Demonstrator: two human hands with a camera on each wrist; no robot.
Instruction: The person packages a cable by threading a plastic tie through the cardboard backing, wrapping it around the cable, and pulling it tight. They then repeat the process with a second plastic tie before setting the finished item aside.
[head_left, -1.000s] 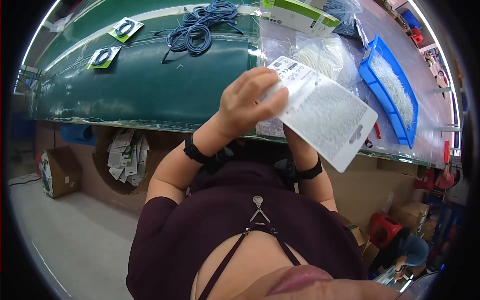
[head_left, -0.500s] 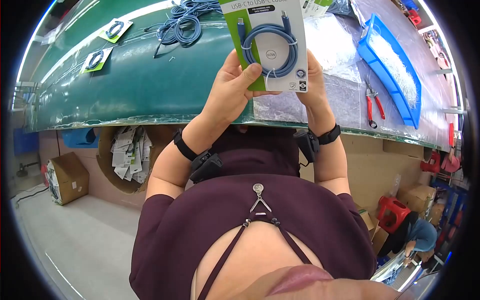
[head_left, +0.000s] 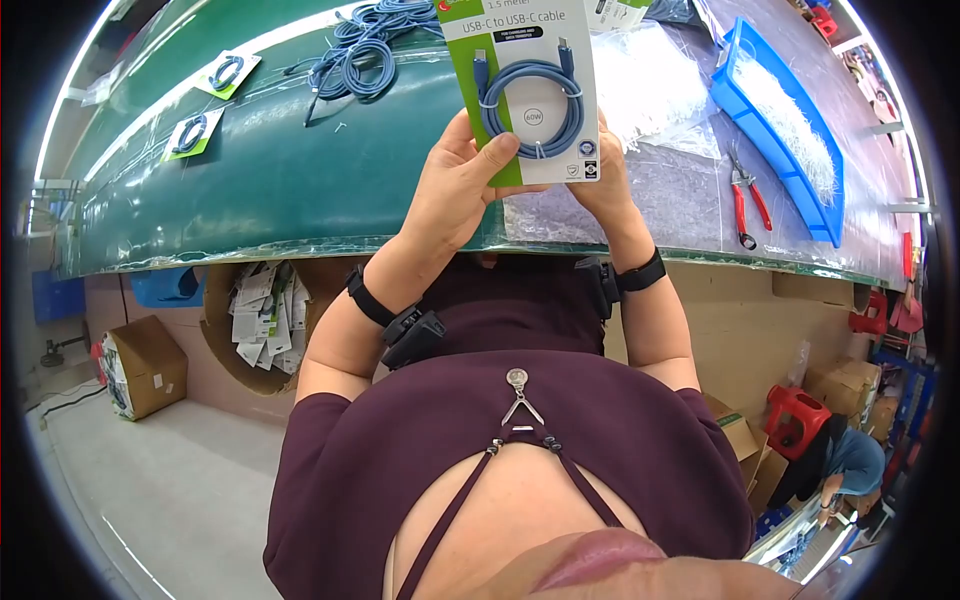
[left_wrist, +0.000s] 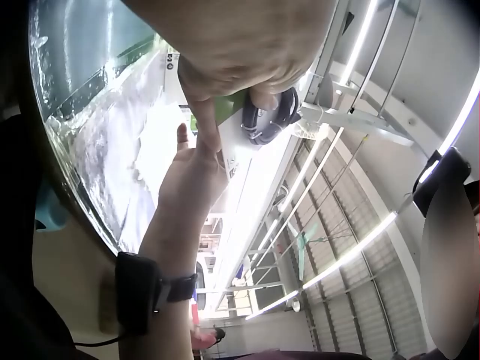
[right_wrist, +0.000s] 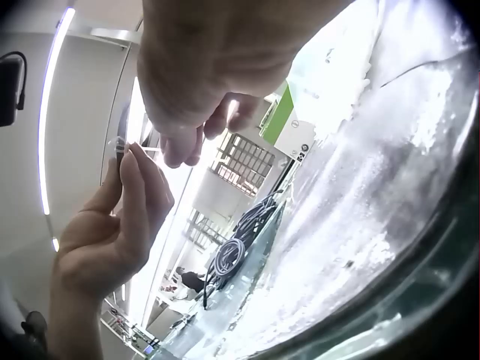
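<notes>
A USB-C cable pack (head_left: 535,115) is held up in front of the body: a green and white card with a coiled blue cable fastened on it by pale ties. My left hand (head_left: 455,185) grips its lower left side, thumb over the front beside the coil and fingers behind. At the lower right edge, my right hand (head_left: 607,185) reaches behind the card, which hides most of its fingers. In the left wrist view the right hand (left_wrist: 191,169) is close to the card's back, thumb and fingers apart. I cannot tell whether those fingers pinch anything.
Two similar cable packs (head_left: 190,135) and loose blue cables (head_left: 365,60) lie on the green mat (head_left: 270,190). At right are red-handled cutters (head_left: 743,205), a blue tray (head_left: 815,185) of pale ties, and a clear bag (head_left: 660,90). Below stands a box of cards (head_left: 268,320).
The card, first tilted with its printed back showing, has turned to show the cable front. Since then it has shifted slightly left, the left thumb on its front and the right hand behind it.
</notes>
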